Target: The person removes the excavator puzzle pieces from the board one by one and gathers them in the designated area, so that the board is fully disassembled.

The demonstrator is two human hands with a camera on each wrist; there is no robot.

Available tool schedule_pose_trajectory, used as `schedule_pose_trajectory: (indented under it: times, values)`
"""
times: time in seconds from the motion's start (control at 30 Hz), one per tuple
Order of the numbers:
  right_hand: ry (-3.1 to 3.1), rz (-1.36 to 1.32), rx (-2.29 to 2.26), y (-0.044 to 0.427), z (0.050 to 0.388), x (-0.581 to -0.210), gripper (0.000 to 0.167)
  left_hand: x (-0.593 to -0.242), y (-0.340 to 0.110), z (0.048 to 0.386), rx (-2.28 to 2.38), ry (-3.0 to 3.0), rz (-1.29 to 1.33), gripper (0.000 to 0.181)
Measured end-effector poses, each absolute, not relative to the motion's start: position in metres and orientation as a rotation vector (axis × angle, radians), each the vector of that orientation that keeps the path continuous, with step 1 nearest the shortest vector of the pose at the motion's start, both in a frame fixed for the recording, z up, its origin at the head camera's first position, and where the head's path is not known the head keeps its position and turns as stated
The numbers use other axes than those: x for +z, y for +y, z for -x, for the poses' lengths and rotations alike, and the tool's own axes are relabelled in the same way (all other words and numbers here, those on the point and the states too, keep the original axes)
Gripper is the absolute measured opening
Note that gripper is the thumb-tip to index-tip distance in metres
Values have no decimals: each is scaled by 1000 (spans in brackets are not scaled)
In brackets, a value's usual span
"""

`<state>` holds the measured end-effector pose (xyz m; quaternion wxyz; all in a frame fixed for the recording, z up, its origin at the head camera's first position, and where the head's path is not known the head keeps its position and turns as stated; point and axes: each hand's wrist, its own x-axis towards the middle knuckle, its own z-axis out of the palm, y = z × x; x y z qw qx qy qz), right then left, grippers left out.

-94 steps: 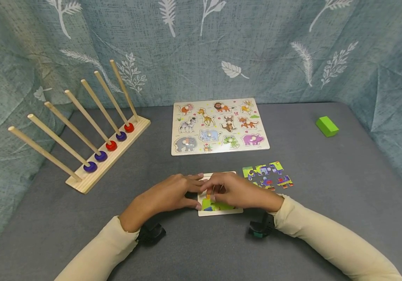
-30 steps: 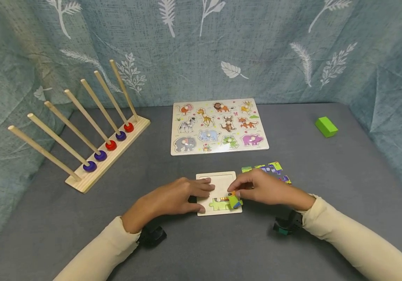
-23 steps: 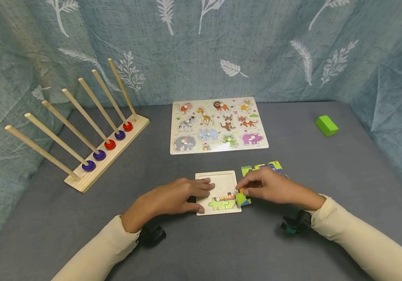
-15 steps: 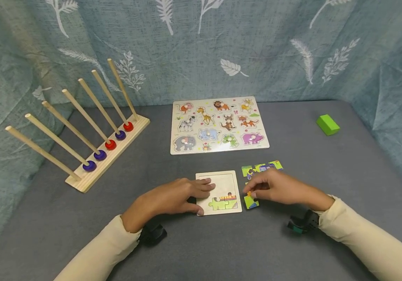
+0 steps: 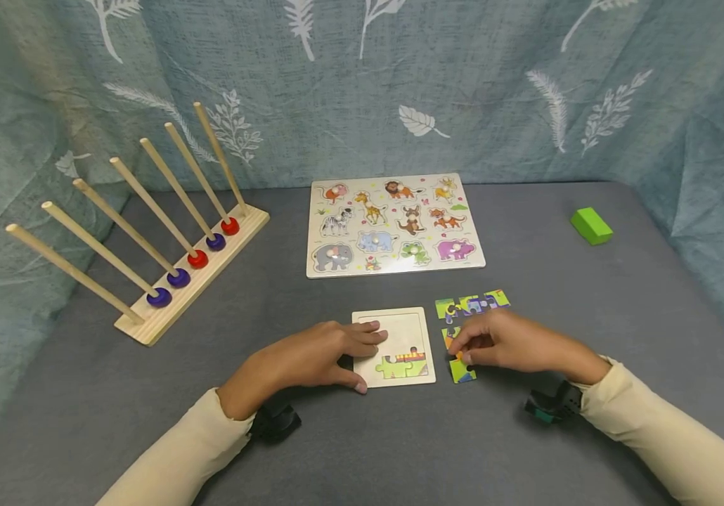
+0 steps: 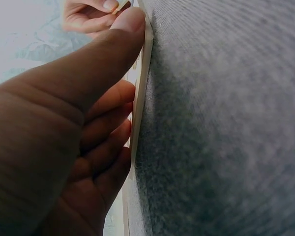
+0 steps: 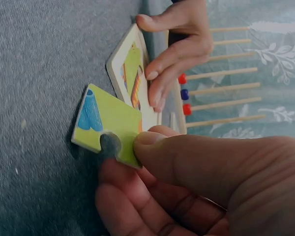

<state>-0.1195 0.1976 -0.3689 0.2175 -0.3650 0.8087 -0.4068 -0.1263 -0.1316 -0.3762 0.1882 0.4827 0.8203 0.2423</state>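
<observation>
A pale wooden puzzle tray [image 5: 402, 327] lies on the grey table, with joined green and red-yellow jigsaw pieces [image 5: 403, 367] in its lower right part. My left hand [image 5: 324, 351] rests on the tray's left side, fingers spread over it. Right of the tray, my right hand [image 5: 507, 341] pinches a green jigsaw piece [image 7: 113, 110] with a blue patch between thumb and fingers. That piece looks tilted, with its lower corner close to the table. Several loose jigsaw pieces [image 5: 471, 304] lie beyond the right hand, which hides some of them.
An animal peg puzzle board [image 5: 393, 225] lies behind the tray. To the left stands a wooden rack [image 5: 210, 270] with tall pegs and several red and blue rings. A green block [image 5: 592, 225] sits at the back right. A leaf-patterned curtain [image 5: 362, 112] hangs behind.
My right hand has carried the green jigsaw piece rightward from over the tray to the table beside it. My left hand has stayed on the tray's left side.
</observation>
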Motion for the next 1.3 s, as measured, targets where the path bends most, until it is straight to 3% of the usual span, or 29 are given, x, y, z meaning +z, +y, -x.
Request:
schedule_pose_trajectory:
  times: [0.53, 1.3]
  values:
    - [2277, 980, -1086, 199, 118, -365, 13, -376, -132, 125, 681, 2316, -1357, 65]
    - [2246, 971, -1087, 189, 121, -355, 14, -377, -134, 125, 701, 2297, -1400, 52]
